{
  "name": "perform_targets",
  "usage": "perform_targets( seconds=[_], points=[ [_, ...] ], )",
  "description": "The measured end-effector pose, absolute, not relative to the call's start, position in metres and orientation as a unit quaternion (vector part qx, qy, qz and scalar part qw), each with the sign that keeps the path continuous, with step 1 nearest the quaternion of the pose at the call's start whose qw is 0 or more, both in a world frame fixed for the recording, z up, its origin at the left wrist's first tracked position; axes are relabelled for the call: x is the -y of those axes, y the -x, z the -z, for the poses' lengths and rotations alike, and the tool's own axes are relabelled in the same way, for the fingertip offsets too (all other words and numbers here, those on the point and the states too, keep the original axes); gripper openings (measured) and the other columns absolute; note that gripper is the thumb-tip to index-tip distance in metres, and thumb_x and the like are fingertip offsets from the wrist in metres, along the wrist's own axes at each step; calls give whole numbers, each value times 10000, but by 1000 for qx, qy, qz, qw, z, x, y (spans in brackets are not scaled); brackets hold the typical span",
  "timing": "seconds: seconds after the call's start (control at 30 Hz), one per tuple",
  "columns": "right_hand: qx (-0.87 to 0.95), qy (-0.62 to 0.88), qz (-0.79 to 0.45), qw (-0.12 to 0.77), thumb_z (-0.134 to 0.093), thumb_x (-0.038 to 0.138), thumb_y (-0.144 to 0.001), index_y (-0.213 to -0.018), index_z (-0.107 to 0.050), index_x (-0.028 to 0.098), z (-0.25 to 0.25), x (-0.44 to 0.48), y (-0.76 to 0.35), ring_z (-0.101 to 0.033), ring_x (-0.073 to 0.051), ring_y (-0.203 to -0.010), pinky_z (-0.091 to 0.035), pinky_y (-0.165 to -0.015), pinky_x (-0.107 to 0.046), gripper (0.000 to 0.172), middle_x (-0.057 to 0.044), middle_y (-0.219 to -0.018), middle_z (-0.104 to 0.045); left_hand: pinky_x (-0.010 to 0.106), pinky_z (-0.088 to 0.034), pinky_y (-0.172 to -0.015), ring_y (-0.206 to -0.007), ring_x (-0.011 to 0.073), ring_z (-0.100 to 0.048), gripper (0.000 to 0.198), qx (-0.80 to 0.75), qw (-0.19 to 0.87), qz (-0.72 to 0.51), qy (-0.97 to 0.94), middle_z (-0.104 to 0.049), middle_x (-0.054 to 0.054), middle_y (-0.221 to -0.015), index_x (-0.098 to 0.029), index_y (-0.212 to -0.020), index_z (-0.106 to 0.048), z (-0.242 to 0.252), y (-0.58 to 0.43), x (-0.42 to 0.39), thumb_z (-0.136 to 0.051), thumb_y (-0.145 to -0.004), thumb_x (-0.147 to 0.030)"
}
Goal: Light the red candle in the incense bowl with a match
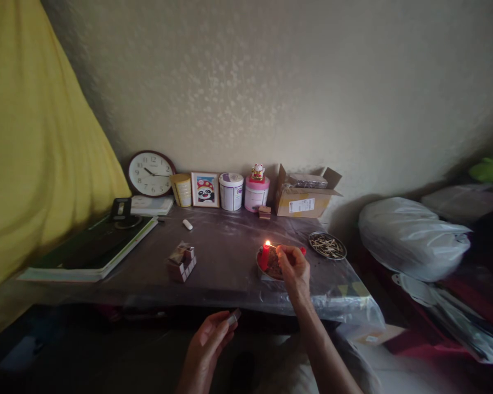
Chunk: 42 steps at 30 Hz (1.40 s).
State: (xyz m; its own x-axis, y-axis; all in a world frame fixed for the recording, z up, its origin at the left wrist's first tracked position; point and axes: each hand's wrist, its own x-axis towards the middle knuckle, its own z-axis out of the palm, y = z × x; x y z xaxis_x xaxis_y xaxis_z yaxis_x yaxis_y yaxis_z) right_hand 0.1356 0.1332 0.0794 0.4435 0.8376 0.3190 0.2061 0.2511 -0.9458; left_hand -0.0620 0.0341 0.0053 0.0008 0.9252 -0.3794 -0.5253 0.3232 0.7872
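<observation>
Between the fingers of my right hand (pixel 294 269) is a thin matchstick (pixel 273 246), pointing left. A small flame (pixel 267 243) burns where its tip meets the top of a red candle (pixel 265 257). That candle stands upright in a round dish (pixel 276 273) with brown, grainy contents. Something red, perhaps a second candle (pixel 303 250), shows partly behind my hand. Below the table's front edge, my left hand (pixel 210 340) is closed around a small matchbox (pixel 234 316).
A dish of used matchsticks (pixel 327 245) sits at the right. Stacked matchboxes (pixel 182 262) stand left of centre, near a white oval object (pixel 187 224). Along the wall are a clock (pixel 152 173), tubs (pixel 231 192), a framed panda picture (pixel 205 190) and an open carton (pixel 304 200).
</observation>
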Motion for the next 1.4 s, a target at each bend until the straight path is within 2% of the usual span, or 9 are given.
perform_targets(
  seconds=[0.43,0.63,0.73,0.87,0.9,1.03,1.23,1.33,1.4],
  points=[
    [459,549,-241,656,-666,429,-744,-766,-664,181,-93,-126,-135,-548,-138,-571,-451,-539,-250,250,11,-647,-617,351,-511,-840,-928,254,-703,443,-446,677,-542,-221,-788,89,-910,-179,-872,-740,-1,64,-35,-836,-558,-477],
    [458,470,-222,721,-690,387,-778,-759,-630,190,-144,-100,-160,-463,-89,-519,-391,-517,-211,207,51,-557,-527,338,-520,-808,-874,244,-712,438,-447,679,-543,-208,-789,84,-859,-176,-829,-746,-1,65,-36,-864,-512,-454],
    [441,371,-251,778,-693,364,-771,-715,-585,207,-174,-85,-189,-405,-66,-498,-354,-471,-199,199,51,-624,-493,343,-525,-797,-863,253,-713,453,-450,678,-545,-202,-788,92,-848,-167,-821,-746,-1,64,-36,-872,-492,-452],
    [450,422,-265,741,-584,554,-781,-674,-546,237,-172,-82,-231,-276,-62,-422,-285,-386,-205,337,69,-600,-397,345,-520,-832,-931,262,-700,451,-447,680,-537,-222,-788,101,-921,-174,-859,-752,-5,61,-34,-849,-534,-470],
    [453,485,-241,708,-590,589,-749,-654,-558,237,-165,-85,-240,-307,-71,-424,-299,-388,-215,366,65,-570,-409,346,-519,-840,-946,264,-695,447,-445,679,-536,-230,-787,102,-941,-177,-868,-753,-6,61,-33,-841,-548,-475],
    [425,557,-198,686,-831,403,-525,-581,-610,192,-140,-91,-270,-428,-98,-490,-315,-409,-219,310,26,-562,-521,337,-512,-859,-970,255,-686,428,-445,677,-533,-246,-783,98,-978,-185,-900,-753,-8,61,-30,-818,-591,-474],
    [424,475,-232,735,-671,563,-696,-663,-584,229,-150,-79,-294,-388,-77,-440,-359,-426,-208,347,64,-569,-488,347,-521,-846,-959,274,-693,444,-456,677,-526,-239,-790,96,-940,-189,-862,-760,-12,55,-32,-836,-544,-490],
    [449,515,-232,692,-619,519,-756,-592,-615,235,-141,-79,-297,-408,-87,-408,-372,-407,-199,328,85,-474,-493,360,-521,-853,-969,284,-691,453,-460,680,-517,-243,-790,101,-947,-190,-854,-760,-11,50,-35,-841,-528,-493],
    [446,555,-216,668,-671,435,-723,-579,-655,220,-129,-82,-298,-459,-92,-419,-388,-414,-192,259,83,-455,-542,364,-525,-850,-962,288,-694,461,-464,682,-511,-241,-791,106,-938,-186,-848,-760,-8,49,-37,-846,-516,-494]
  ],
)
